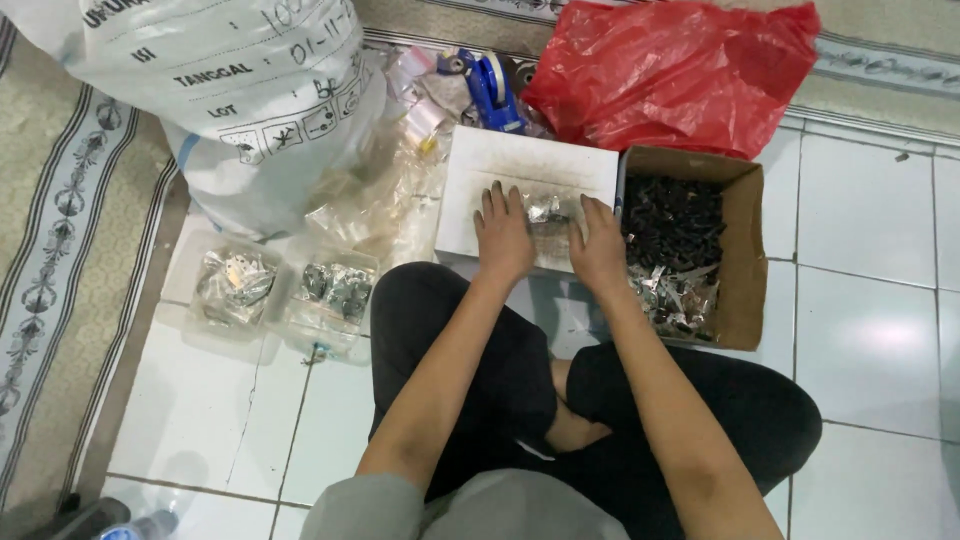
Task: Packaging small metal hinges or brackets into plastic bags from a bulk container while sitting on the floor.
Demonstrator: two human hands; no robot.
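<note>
I sit cross-legged on a tiled floor. My left hand (503,235) and my right hand (598,250) rest palm-down on a white box (530,160) in front of my knees. Between them lies a small clear plastic packet of shiny metal parts (546,209), and both hands touch its edges with fingers flat and spread. To the right of the white box, an open cardboard box (742,250) holds many small black parts and some silvery packets.
A big white printed sack (220,90) stands at the left, loose clear bags (385,200) beside it. Two clear tubs (180,270) hold filled packets. A blue tape dispenser (493,90) and a red plastic bag (680,70) lie behind. A carpet (60,250) borders the tiles.
</note>
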